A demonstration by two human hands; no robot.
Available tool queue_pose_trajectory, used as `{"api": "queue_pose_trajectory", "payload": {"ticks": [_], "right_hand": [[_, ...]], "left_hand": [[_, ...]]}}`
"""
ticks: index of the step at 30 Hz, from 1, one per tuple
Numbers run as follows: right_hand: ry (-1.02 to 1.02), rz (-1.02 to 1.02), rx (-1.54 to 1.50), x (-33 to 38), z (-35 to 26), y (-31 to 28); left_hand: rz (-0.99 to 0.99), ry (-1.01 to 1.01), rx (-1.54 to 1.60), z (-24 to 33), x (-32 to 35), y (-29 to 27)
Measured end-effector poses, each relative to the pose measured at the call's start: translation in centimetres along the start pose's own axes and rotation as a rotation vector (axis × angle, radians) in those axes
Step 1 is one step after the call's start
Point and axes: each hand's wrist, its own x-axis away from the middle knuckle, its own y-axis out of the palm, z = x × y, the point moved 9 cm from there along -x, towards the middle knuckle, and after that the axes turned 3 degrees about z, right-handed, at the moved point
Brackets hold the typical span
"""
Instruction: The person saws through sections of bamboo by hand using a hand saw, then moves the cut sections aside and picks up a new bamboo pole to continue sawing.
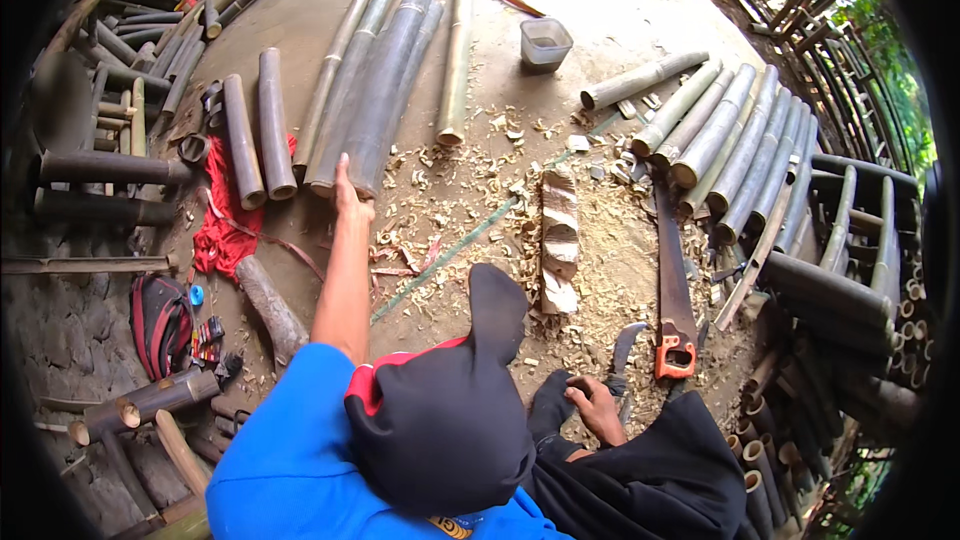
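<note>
My left hand (348,196) is stretched far forward, resting on the near cut end of a long dark bamboo pole (385,80). Can't tell from here whether the fingers are curled round the end or just laid flat on it; they look closed together, not spread.

The pole lies on the dirt floor (590,0) in a bundle of similar poles. Its long axis runs away from me, slanting slightly up and to the right, so the hand is at the near end with the whole length beyond it. Two short bamboo pieces (257,135) sit just left of the hand, and a red cloth (222,230) lies beside them.

My right hand (597,408) is down low near my knee, fingers wrapped on the handle of a curved knife (622,355), blade pointing away from me. An orange-handled saw (673,290) lies just to its right. A split bamboo slab (559,238) sits among the shavings between the two hands.

The left hand is on the pole; the right is well apart from it.
</note>
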Motion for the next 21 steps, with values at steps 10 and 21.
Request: {"api": "queue_pose_trajectory", "payload": {"ticks": [10,21], "right_hand": [[-0.008,-0.047,-0.097,0.2,-1.1,1.6],[0.030,0.048,-0.086,0.3,1.0,0.6]], "left_hand": [[0.370,-0.173,-0.093,0.0,-2.5,-0.5],[0.269,-0.239,-0.322,4.8,-8.5,-8.1]]}}
